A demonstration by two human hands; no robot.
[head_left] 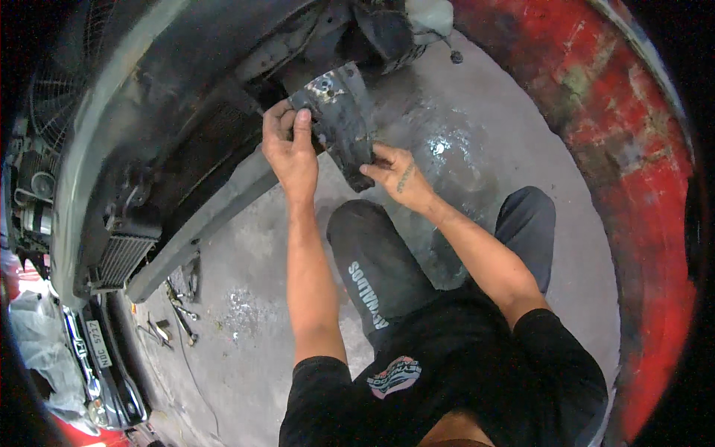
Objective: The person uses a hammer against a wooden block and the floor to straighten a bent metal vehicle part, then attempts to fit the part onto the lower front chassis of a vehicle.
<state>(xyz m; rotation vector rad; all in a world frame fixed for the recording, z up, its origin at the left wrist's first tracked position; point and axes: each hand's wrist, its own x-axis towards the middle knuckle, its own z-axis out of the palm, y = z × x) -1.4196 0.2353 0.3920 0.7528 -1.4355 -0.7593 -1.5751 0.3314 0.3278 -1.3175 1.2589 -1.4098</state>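
Between my two hands is a dark, curved bracket-like panel (344, 112) with a worn, shiny patch and holes near its upper end. My left hand (292, 145) grips its upper left edge, thumb on the near face and fingers curled behind. Lower down, my right hand (397, 173) pinches the right edge near the bottom tip between thumb and fingers. The panel is held tilted above my knee, just in front of the car's dark underside (313, 41). Whether its upper end touches the car cannot be made out.
A grey car bumper bar (216, 216) runs along the left, with a small finned cooler (125, 259) beside it. Several hand tools (179, 313) and a thin cable lie on the grey floor (246, 298). A scuffed red curved surface (640, 186) borders the right.
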